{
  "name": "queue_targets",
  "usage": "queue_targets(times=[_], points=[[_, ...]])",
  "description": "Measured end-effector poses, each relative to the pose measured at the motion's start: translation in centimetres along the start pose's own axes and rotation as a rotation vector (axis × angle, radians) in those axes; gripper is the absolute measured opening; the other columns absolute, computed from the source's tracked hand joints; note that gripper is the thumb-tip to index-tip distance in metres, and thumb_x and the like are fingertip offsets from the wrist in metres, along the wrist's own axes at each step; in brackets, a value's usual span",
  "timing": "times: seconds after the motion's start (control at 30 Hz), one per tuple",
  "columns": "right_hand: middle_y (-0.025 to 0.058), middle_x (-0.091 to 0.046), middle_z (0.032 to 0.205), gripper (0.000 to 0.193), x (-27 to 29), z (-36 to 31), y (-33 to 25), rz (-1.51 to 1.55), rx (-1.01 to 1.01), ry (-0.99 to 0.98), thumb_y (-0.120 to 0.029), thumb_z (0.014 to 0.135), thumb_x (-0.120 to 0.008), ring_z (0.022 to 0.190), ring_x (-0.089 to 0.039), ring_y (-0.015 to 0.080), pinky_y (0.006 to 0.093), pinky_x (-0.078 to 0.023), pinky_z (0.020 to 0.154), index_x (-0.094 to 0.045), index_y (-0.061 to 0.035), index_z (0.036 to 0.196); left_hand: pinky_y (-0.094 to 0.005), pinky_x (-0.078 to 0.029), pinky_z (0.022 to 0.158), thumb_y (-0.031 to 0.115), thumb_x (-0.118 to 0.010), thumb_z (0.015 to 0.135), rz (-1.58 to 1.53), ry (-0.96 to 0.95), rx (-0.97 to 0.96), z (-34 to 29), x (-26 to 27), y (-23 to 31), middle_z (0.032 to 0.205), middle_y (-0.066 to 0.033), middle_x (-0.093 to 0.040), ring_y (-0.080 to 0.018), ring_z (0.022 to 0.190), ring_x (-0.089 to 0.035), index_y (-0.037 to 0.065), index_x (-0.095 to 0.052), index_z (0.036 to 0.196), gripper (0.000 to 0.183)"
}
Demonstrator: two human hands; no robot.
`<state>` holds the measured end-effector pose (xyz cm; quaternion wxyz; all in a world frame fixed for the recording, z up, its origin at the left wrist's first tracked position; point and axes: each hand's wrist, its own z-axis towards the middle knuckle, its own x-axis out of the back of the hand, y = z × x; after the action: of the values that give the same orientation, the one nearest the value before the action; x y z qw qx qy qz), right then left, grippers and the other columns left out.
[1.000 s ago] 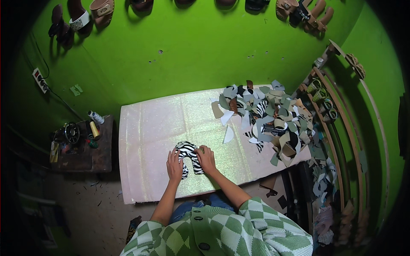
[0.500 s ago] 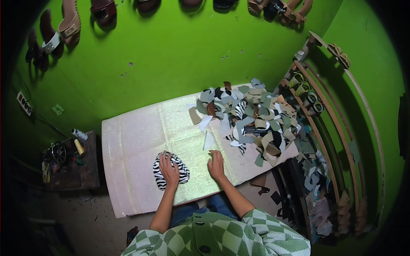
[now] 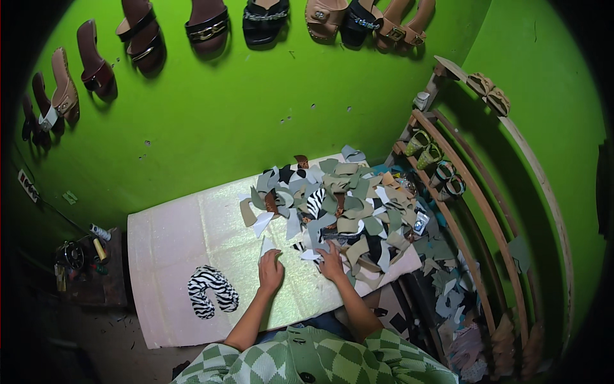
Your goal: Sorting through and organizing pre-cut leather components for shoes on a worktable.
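My left hand [image 3: 271,271] is over the middle of the pale shiny table sheet [image 3: 173,243], its loosely bent fingers at the near end of a pointed white scrap [image 3: 267,244]. My right hand [image 3: 331,264] reaches to the near edge of the scrap heap, fingers apart over a grey scrap [image 3: 318,233]; no piece shows lifted in it. Left of both hands, untouched, lie zebra-print curved pieces [image 3: 220,281], black and white, together in a horseshoe shape. The heap of scraps [image 3: 348,169] holds green, grey, tan, white, brown and zebra-print cuttings.
A wooden rack [image 3: 467,173] with sandals stands along the right side. More cuttings [image 3: 448,294] have gathered between it and the table. On the left, a small dark stand [image 3: 105,281] carries thread spools [image 3: 99,248]. Sandals [image 3: 208,29] hang on the green wall.
My left hand has left the zebra-print pieces and moved right to the white scrap. My right hand has moved right, to the heap's edge. The head view has shifted, showing more wall.
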<state>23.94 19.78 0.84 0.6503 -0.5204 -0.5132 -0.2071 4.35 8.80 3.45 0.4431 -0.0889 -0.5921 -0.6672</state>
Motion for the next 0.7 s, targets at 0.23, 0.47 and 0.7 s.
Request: queue_targets(times=[0.23,0.47,0.7], points=[[0.0132,-0.039,0.119,0.051,4.7,3.1,1.5,0.548,0.202,-0.268,-0.004,0.077,-0.061,0.097,-0.053,0.0233,0.0308,-0.048,0.077,-0.046,-0.0138,0.125,-0.0366,-0.041,0.089,0.01,-0.061,0.077,-0.317,-0.195,0.209,3.9,-6.6,1.8,0.111,-0.0205,-0.053,-0.0318,0.101,-0.053,-0.001,-0.042,0.12,0.048],[0.0113,-0.044,0.115,0.043,11.7,4.8,0.9,0.631,0.257,-0.064,-0.002,0.075,-0.06,0.103,-0.05,0.0239,0.0338,-0.047,0.081,-0.052,-0.0096,0.117,-0.0351,-0.041,0.088,0.011,-0.063,0.074,-0.26,-0.017,0.066,7.3,-10.3,3.0,0.106,-0.0198,-0.053,-0.0315,0.101,-0.052,-0.001,-0.04,0.12,0.052],[0.0177,-0.018,0.141,0.093,15.8,6.4,3.6,-0.088,0.255,0.13,-0.01,0.048,-0.081,0.125,-0.024,0.0387,0.049,-0.027,0.098,-0.039,-0.0235,0.131,-0.0293,-0.044,0.07,0.009,-0.067,0.072,-0.295,-0.134,0.135,8.7,-8.7,3.6,0.092,-0.0082,-0.054,-0.0185,0.077,-0.054,0.006,-0.045,0.118,0.051]])
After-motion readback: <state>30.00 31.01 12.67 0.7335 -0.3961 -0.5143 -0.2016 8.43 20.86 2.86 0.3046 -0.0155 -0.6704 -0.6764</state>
